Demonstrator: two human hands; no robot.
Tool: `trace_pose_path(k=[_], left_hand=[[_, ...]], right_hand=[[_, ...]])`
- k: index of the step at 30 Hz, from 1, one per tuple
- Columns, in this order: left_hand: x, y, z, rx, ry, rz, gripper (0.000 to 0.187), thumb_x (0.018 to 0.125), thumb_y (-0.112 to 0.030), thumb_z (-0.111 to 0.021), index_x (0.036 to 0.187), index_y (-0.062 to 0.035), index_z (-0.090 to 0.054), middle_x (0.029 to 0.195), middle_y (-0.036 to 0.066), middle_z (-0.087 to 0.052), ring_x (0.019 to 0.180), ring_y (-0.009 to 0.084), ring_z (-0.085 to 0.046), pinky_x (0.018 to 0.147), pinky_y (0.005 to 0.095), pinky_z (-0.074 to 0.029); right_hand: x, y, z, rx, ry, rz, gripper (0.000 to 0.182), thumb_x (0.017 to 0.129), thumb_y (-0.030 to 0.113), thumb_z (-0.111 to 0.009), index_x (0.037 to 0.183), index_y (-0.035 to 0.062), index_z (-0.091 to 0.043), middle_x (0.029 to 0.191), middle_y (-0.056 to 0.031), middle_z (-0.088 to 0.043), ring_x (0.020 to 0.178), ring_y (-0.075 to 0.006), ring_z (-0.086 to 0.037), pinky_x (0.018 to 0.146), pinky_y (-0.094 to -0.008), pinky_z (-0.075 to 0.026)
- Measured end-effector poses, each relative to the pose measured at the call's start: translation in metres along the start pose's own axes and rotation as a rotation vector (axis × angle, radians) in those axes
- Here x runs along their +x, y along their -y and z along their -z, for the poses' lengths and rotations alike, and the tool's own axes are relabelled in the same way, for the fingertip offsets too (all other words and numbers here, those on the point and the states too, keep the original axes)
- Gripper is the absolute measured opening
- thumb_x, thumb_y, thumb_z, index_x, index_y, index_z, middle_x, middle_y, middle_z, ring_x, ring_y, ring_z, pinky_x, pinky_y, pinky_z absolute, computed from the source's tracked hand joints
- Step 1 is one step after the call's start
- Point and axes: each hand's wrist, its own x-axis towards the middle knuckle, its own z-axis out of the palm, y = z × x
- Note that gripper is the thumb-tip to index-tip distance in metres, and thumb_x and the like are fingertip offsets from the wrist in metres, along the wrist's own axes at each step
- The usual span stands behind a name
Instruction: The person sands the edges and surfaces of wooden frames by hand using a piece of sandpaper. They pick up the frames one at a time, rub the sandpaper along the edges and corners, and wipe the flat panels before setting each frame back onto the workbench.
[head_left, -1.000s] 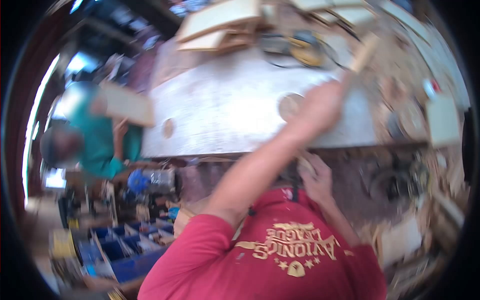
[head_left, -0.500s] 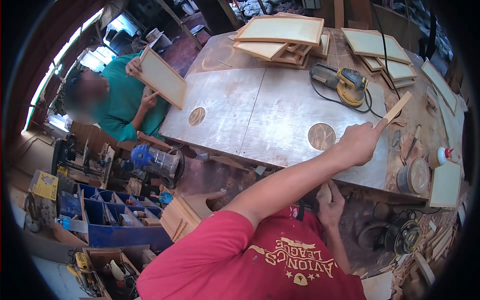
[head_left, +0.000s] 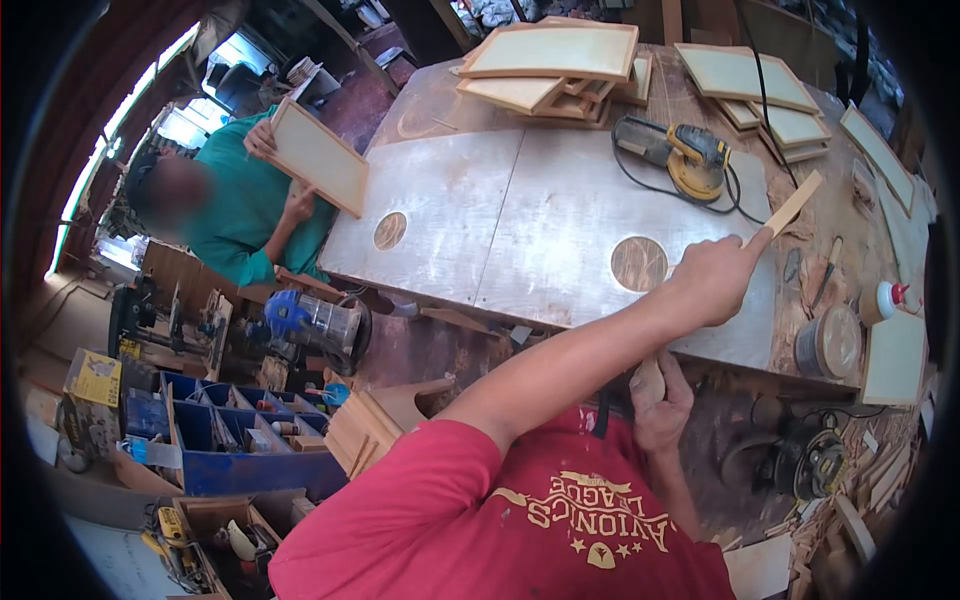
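My left hand [head_left: 715, 285] is closed around one end of a flat wooden stick [head_left: 796, 202]. The stick points up and to the right, above the right part of the worktable. My left arm reaches across in front of my body. Lower down, between my red shirt and the table edge, my right hand [head_left: 663, 412] is closed on a pale, dusty lump [head_left: 648, 380] that I cannot identify. Beyond my left hand, a yellow and black sander [head_left: 695, 165] lies on the table with its cable looped beside it.
Framed panels [head_left: 550, 52] are stacked at the table's back, with another stack [head_left: 750, 78] to the right. A tub [head_left: 828, 342] and a red-capped bottle [head_left: 885, 300] stand at the right. Across the table, a person in green [head_left: 235, 190] holds a framed panel [head_left: 318, 160]. A blue vacuum [head_left: 310, 325] stands left.
The view has shifted slightly. My right hand has come up a little, with its fingers showing more. My left hand still grips the stick in nearly the same place.
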Motion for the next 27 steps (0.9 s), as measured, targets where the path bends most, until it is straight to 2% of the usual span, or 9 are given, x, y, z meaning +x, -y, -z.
trace_pose_path(k=[1,3,5,9,14,17,20,23,27], left_hand=[[0.001,0.001,0.000,-0.006,-0.008,0.000,0.075,0.084,0.000,-0.063,0.155,-0.0090,-0.039,0.104,0.021,-0.068,0.093,0.0437,-0.070,0.078,0.0541,-0.056],[0.000,0.004,-0.002,-0.007,-0.013,-0.005,0.075,0.085,-0.002,-0.062,0.155,-0.0091,-0.039,0.104,0.021,-0.068,0.093,0.0440,-0.070,0.078,0.0541,-0.057],[0.009,0.004,0.007,0.033,-0.002,-0.008,0.074,0.085,-0.002,-0.062,0.155,-0.0094,-0.038,0.104,0.021,-0.068,0.092,0.0443,-0.070,0.078,0.0542,-0.057],[0.000,0.001,-0.001,-0.012,-0.009,0.011,0.074,0.086,-0.002,-0.060,0.156,-0.0098,-0.038,0.105,0.022,-0.068,0.092,0.0445,-0.070,0.079,0.0538,-0.057],[0.003,0.005,0.005,0.005,0.019,0.012,0.077,0.085,-0.001,-0.062,0.157,-0.0097,-0.036,0.107,0.021,-0.068,0.093,0.0432,-0.071,0.078,0.0532,-0.057],[-0.003,-0.004,0.005,-0.008,0.039,0.024,0.078,0.084,0.000,-0.062,0.157,-0.0095,-0.036,0.107,0.022,-0.068,0.094,0.0434,-0.071,0.078,0.0531,-0.057],[0.000,0.002,0.000,-0.019,0.018,0.025,0.079,0.083,0.002,-0.062,0.156,-0.0091,-0.036,0.107,0.022,-0.068,0.094,0.0438,-0.071,0.079,0.0533,-0.057],[0.000,0.004,0.007,-0.013,0.019,0.028,0.078,0.083,0.003,-0.063,0.156,-0.0083,-0.036,0.107,0.023,-0.068,0.094,0.0440,-0.071,0.079,0.0534,-0.057],[0.001,0.001,0.006,-0.031,0.022,0.025,0.078,0.082,0.003,-0.063,0.155,-0.0073,-0.036,0.106,0.023,-0.067,0.093,0.0441,-0.070,0.078,0.0536,-0.057]], right_hand=[[-0.002,-0.013,0.000,0.021,-0.009,0.002,0.049,0.089,0.008,-0.066,0.135,-0.0091,-0.063,0.104,-0.0159,-0.070,0.093,-0.0220,-0.066,0.085,-0.0334,-0.053],[-0.017,-0.034,0.008,-0.023,0.022,-0.176,0.052,0.087,0.007,-0.066,0.136,-0.0088,-0.063,0.108,-0.0157,-0.071,0.094,-0.0210,-0.067,0.087,-0.0344,-0.054],[-0.013,-0.049,0.005,-0.066,0.017,-0.178,0.053,0.087,0.006,-0.066,0.137,-0.0086,-0.062,0.108,-0.0151,-0.071,0.093,-0.0203,-0.066,0.086,-0.0345,-0.054],[0.003,0.017,0.006,-0.081,0.060,-0.028,0.054,0.085,0.006,-0.068,0.137,-0.0085,-0.063,0.109,-0.0188,-0.072,0.097,-0.0239,-0.070,0.087,-0.0362,-0.055],[-0.017,-0.059,0.002,-0.126,-0.015,-0.139,0.054,0.085,0.005,-0.069,0.137,-0.0084,-0.063,0.106,-0.0172,-0.071,0.094,-0.0230,-0.069,0.085,-0.0372,-0.055],[-0.016,-0.048,0.003,-0.166,-0.034,-0.109,0.054,0.085,0.004,-0.068,0.137,-0.0084,-0.063,0.105,-0.0161,-0.072,0.093,-0.0222,-0.069,0.084,-0.0371,-0.055],[0.000,0.008,-0.004,-0.078,-0.021,-0.051,0.053,0.084,0.003,-0.067,0.136,-0.0085,-0.064,0.107,-0.0162,-0.072,0.095,-0.0224,-0.069,0.086,-0.0366,-0.055],[-0.007,-0.027,0.000,0.104,-0.015,-0.225,0.051,0.085,0.003,-0.067,0.135,-0.0088,-0.064,0.108,-0.0161,-0.072,0.095,-0.0219,-0.069,0.087,-0.0360,-0.054],[-0.010,-0.043,0.006,-0.101,-0.007,-0.166,0.050,0.085,0.002,-0.067,0.134,-0.0088,-0.064,0.109,-0.0168,-0.071,0.097,-0.0226,-0.068,0.088,-0.0362,-0.054]])
